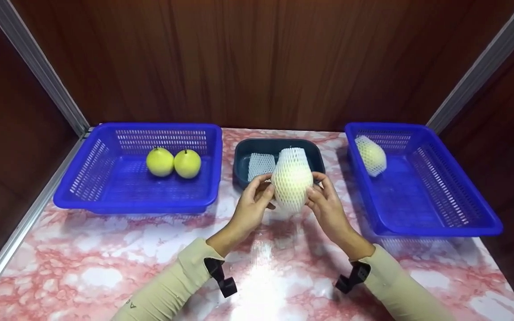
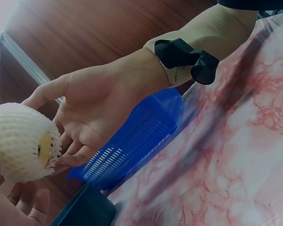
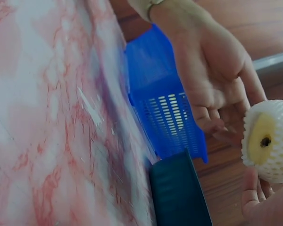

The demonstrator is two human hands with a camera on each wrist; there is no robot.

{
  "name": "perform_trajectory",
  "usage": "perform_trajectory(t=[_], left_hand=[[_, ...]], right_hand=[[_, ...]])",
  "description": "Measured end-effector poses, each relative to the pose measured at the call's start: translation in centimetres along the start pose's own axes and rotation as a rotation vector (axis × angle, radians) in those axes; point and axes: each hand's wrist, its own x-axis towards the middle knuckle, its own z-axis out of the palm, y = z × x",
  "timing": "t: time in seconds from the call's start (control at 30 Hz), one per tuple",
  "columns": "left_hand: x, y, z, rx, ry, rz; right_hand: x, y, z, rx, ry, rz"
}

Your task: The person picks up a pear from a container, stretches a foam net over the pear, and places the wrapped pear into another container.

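Observation:
Between both hands, a yellow pear wears a white foam net sleeve. My left hand holds it by the left side, thumb toward me. On the opposite side my right hand grips it with thumb and fingers. Both wrist views show bare pear skin with a dark spot at one open end of the net. The pear is held up above the table, overlapping a dark teal bin in the head view. Flat foam nets lie in that bin.
On the left stands a blue basket with two bare yellow pears. Another blue basket on the right has one netted pear against its left wall. A brown wood-grain panel rises behind the marbled table.

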Motion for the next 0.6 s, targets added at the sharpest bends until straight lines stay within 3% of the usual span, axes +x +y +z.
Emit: perform_trajectory(t=[0.13,0.3,0.47,0.6], left_hand=[[-0.06,-0.10,0.08,-0.072,-0.015,0.017],[-0.13,-0.15,0.14,-0.143,-0.006,0.051],[-0.15,-0.33,0.11,-0.136,0.027,0.075],[-0.10,-0.38,0.25,-0.117,0.075,0.087]], right_hand=[[0.03,-0.05,0.16,0.018,-0.015,-0.003],[0.06,-0.15,0.37,0.006,0.011,0.061],[0.21,-0.25,0.27,0.030,0.054,0.129],[0.17,-0.24,0.15,0.060,0.031,0.112]])
